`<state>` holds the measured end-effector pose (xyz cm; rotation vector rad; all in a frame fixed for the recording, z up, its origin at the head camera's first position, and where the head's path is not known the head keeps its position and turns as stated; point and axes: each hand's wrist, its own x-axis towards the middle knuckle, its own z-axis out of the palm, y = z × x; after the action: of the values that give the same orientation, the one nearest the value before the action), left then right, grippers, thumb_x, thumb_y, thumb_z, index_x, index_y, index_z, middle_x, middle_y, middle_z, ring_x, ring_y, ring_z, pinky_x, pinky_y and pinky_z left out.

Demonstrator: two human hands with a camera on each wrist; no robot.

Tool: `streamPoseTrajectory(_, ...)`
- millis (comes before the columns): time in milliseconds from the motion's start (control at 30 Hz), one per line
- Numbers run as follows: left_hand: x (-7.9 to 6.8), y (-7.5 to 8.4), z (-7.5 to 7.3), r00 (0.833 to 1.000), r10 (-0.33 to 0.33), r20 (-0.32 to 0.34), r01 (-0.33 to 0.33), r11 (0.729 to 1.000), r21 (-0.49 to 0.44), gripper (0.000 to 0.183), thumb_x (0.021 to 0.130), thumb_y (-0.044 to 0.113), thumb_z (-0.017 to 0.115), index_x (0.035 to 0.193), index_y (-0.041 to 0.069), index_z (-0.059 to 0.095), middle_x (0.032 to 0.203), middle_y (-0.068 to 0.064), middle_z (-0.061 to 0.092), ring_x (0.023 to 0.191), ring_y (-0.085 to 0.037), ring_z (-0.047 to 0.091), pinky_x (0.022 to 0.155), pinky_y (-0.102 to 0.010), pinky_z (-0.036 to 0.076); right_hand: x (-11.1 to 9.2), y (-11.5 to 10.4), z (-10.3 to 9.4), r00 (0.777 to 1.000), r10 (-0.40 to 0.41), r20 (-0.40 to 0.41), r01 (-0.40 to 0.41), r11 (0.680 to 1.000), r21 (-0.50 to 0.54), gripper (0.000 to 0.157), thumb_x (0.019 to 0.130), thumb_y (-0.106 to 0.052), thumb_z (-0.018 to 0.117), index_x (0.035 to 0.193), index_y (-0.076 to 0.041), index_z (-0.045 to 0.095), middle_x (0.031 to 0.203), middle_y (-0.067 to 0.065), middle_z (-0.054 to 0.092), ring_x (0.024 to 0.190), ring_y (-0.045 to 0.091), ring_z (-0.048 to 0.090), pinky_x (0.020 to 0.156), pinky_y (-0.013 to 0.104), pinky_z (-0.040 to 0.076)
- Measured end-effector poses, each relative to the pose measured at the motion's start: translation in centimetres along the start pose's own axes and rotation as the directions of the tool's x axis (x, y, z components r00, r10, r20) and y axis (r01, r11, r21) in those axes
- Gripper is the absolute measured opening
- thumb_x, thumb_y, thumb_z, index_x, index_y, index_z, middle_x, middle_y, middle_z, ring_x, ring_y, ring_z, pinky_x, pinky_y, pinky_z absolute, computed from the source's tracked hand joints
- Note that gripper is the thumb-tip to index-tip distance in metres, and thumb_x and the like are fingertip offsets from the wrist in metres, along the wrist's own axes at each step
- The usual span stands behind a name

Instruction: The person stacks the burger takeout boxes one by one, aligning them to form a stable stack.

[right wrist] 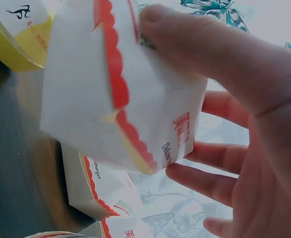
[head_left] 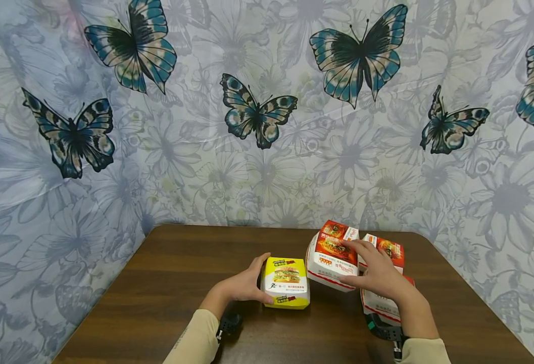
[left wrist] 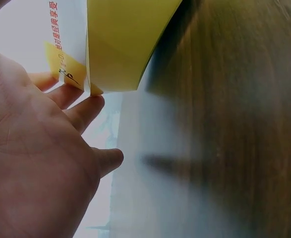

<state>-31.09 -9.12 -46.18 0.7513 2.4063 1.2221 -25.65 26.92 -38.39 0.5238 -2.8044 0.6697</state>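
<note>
My left hand grips a yellow and white burger box from its left side, thumb at the near corner and fingers along the far corner. In the left wrist view, fingertips lie against its side. My right hand holds a red and white burger box, thumb on the near side and fingers across the top and far side. That box is tilted and raised beside the yellow one. Two similar red and white boxes, one farther back and one nearer, are partly hidden behind the right hand.
Everything is over a dark brown wooden table. A pale floral cloth with blue butterflies hangs behind the table's far edge. Each wrist wears a black camera mount, one on the left and one on the right.
</note>
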Motion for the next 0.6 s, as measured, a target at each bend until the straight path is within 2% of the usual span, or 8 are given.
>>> streamPoseTrajectory(133,0.0,0.1,0.1,1.000,0.008,0.004,-0.008,1.000,0.015,0.124,0.073,0.037,0.087,0.160,0.015,0.002,0.165,-0.013,0.010,0.146,-0.029,0.024,0.119,-0.056,0.028,0.1,-0.5,0.0,1.000,-0.019,-0.022,0.020,1.000,0.018,0.085,0.078,-0.053,0.081,0.149,-0.021,0.045,0.147,0.017,0.049,0.138,0.044,0.040,0.107,0.077,0.017)
streamPoseTrajectory(267,0.1,0.3,0.3,1.000,0.016,0.006,-0.016,1.000,0.019,0.124,0.073,0.037,0.087,0.160,0.015,0.002,0.164,-0.013,0.011,0.145,-0.028,0.025,0.119,-0.055,0.028,0.3,-0.9,0.2,0.998,-0.048,-0.047,0.049,0.999,0.018,0.084,0.077,-0.054,0.081,0.147,-0.022,0.047,0.145,0.013,0.050,0.133,0.040,0.046,0.104,0.071,0.033)
streamPoseTrajectory(400,0.2,0.4,0.4,1.000,0.022,0.002,-0.022,1.000,0.014,0.124,0.073,0.037,0.087,0.160,0.015,0.002,0.163,-0.012,0.012,0.144,-0.028,0.026,0.119,-0.055,0.028,0.6,-1.4,0.4,0.994,-0.083,-0.068,0.084,0.996,0.021,0.083,0.077,-0.053,0.082,0.146,-0.022,0.049,0.143,0.010,0.052,0.124,0.035,0.053,0.096,0.062,0.046)
streamPoseTrajectory(467,0.2,0.4,0.5,1.000,0.028,0.002,-0.028,0.999,0.020,0.124,0.073,0.037,0.087,0.160,0.015,0.003,0.163,-0.012,0.013,0.144,-0.028,0.026,0.119,-0.055,0.028,0.6,-1.6,0.5,0.993,-0.098,-0.073,0.100,0.994,0.032,0.082,0.077,-0.052,0.082,0.146,-0.022,0.049,0.143,0.010,0.052,0.118,0.032,0.055,0.092,0.058,0.049)
streamPoseTrajectory(600,0.4,0.3,0.8,0.999,0.034,-0.004,-0.034,0.999,0.036,0.124,0.072,0.037,0.088,0.160,0.013,0.004,0.162,-0.012,0.015,0.144,-0.027,0.027,0.120,-0.053,0.028,0.8,-2.2,0.8,0.989,-0.127,-0.075,0.133,0.988,0.076,0.081,0.078,-0.051,0.083,0.146,-0.024,0.049,0.144,0.007,0.052,0.120,0.029,0.054,0.093,0.056,0.049)
